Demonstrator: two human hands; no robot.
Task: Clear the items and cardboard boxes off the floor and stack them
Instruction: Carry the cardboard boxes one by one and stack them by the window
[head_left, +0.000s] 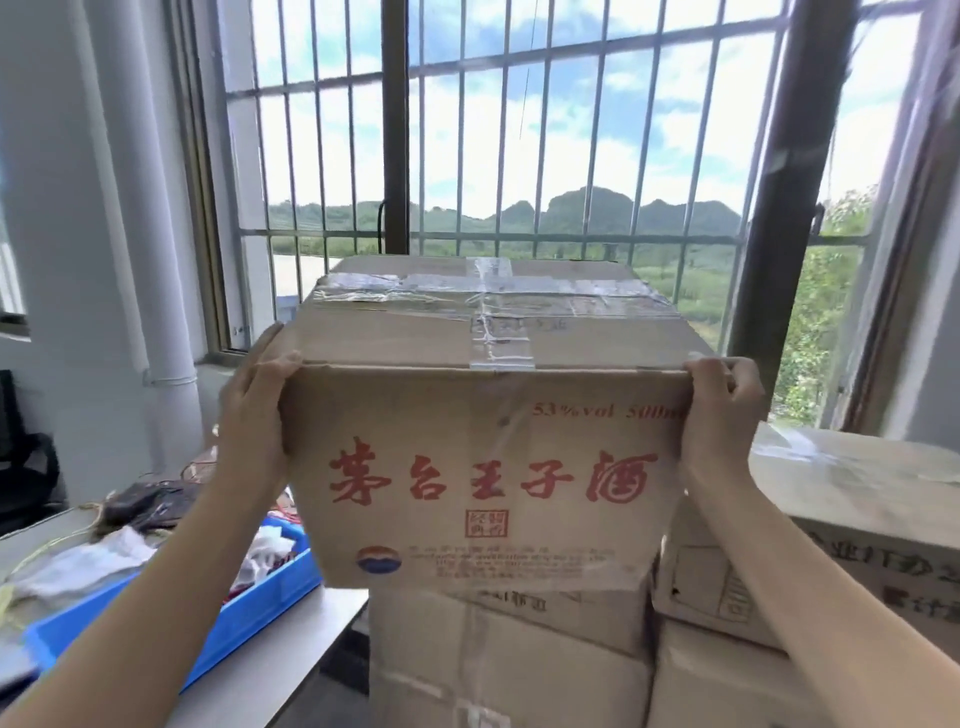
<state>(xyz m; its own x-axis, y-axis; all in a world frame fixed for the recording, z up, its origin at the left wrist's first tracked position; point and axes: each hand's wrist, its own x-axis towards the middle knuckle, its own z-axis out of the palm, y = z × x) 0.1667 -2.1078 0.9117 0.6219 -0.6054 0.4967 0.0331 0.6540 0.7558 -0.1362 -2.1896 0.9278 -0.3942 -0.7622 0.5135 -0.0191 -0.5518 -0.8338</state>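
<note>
Cardboard box (488, 467) with red lettering sat mid-frame, left hand (254, 410) and right hand (719, 415) both clamped on its top corners, right over the stack (498, 654) at lower centre. Several boxes were already up; floor unseen, so the remainder was unknown.

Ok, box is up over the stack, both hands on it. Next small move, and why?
Probably lower the red-lettered box straight down onto the cardboard box below and square it. The left hand and right hand grip its top corners, and its bottom edge sits right over that box; whether it already rests there is unclear.
</note>
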